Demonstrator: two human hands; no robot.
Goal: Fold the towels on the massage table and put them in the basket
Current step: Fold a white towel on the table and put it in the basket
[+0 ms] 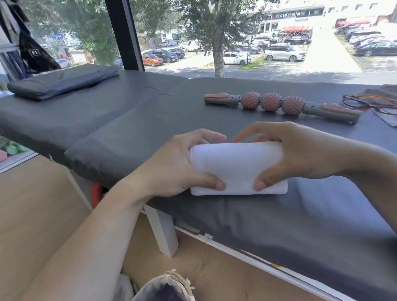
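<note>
Towel, white terry, folded to a thick oblong (238, 168), sits between both hands near the front edge of the grey padded massage table (116, 114). Long axis runs L–R, hand to hand. Left hand (182, 166) clamps its left end, right hand (297, 153) its right end; thumbs on the near side, fingers curled over the far side. Pale fabric basket w/ frayed rim (144, 298) is on the floor below & left, nearer the left arm, so I'd judge the carry goes down-left.
</note>
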